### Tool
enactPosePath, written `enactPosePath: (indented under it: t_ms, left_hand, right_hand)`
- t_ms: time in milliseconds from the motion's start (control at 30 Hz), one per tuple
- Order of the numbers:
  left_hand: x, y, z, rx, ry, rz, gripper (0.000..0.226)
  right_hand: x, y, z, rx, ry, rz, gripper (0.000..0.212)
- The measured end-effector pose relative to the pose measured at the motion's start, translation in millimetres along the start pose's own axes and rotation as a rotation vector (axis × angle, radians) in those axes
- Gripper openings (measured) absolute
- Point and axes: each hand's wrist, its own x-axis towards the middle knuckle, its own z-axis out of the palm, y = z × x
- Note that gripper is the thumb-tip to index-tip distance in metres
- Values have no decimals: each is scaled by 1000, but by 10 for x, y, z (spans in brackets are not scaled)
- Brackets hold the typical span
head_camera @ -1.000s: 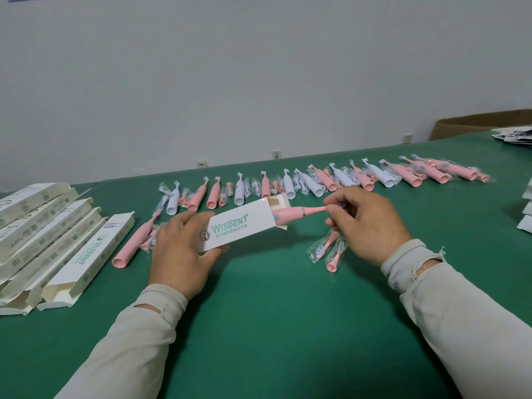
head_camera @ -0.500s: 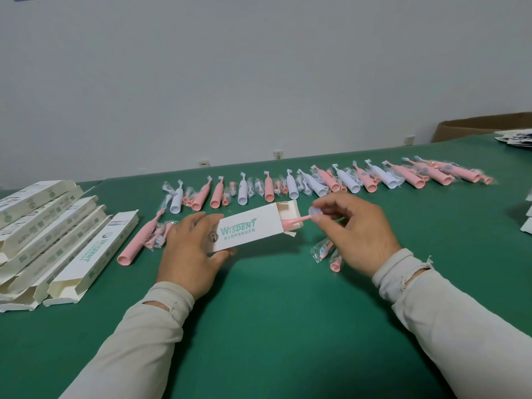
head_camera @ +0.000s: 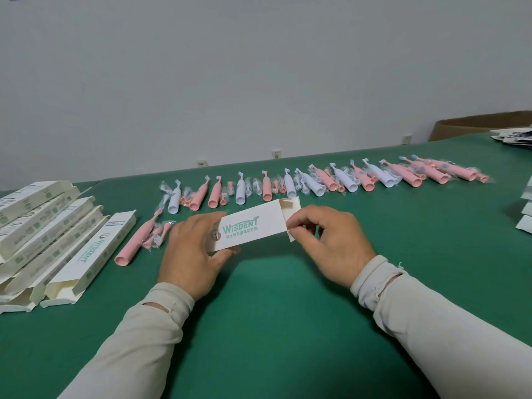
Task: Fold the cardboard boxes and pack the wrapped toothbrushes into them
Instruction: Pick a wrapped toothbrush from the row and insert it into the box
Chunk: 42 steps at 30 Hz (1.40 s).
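I hold a white cardboard box (head_camera: 253,227) printed WISDENT in green above the green table (head_camera: 273,326). My left hand (head_camera: 193,251) grips its left end. My right hand (head_camera: 331,240) sits at its open right end, fingers curled, pinching a side flap. The pink toothbrush is no longer visible outside the box. A long row of wrapped pink and white toothbrushes (head_camera: 316,182) lies across the table behind the box. One pink toothbrush (head_camera: 138,239) with small wrapped brush heads lies to the left of my left hand.
Several white boxes (head_camera: 49,237) lie side by side at the left, their near ends open. A brown carton (head_camera: 483,123) and printed sheets (head_camera: 515,139) are at the far right. White stacked items (head_camera: 525,208) show at the right edge.
The pink toothbrush slid fully into the box and is out of sight. My right hand moved left from the brush tip to the box's open end and took a flap.
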Motion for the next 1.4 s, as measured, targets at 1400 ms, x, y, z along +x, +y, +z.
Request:
enactPosePath:
  t_ms: [1400]
  left_hand:
    - [4,20,-52,65,32,-68,61]
  right_hand:
    - [57,51,-379,54,-102,16,16]
